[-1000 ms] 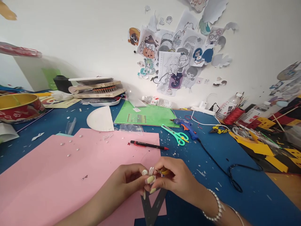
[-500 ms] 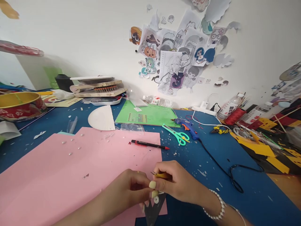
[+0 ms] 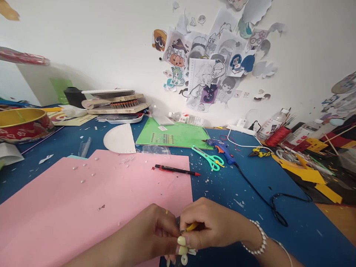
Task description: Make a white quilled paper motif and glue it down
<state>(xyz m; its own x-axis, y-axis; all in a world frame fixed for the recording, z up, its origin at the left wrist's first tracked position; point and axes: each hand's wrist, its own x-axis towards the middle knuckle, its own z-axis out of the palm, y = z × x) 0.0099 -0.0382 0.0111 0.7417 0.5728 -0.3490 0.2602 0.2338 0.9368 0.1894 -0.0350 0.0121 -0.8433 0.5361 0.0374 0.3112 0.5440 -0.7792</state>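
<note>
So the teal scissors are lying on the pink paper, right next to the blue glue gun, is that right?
Not quite. In the head view the teal scissors do lie right next to the blue glue gun, but they rest on the blue table surface, beyond the right edge of the pink paper, not on it.

The pink sheet (image 3: 83, 193) is matt paper, smooth, flecked with small scraps. The worktop (image 3: 250, 207) has a dull blue covering, littered with paper bits. The green sheet (image 3: 178, 136) looks slightly glossy, like plastic. The scissors (image 3: 210, 158) have shiny teal plastic handles. The glue gun (image 3: 221, 149) is blue plastic, its cord (image 3: 267, 202) matt black. The tin (image 3: 23, 126) is glossy metal, gold inside. The bottle (image 3: 187, 119) is clear plastic. The bracelet (image 3: 257, 241) on the right hand (image 3: 211, 226) is of glossy pearl-like beads; the nails on the left hand (image 3: 155, 233) are glossy pale yellow.
</note>
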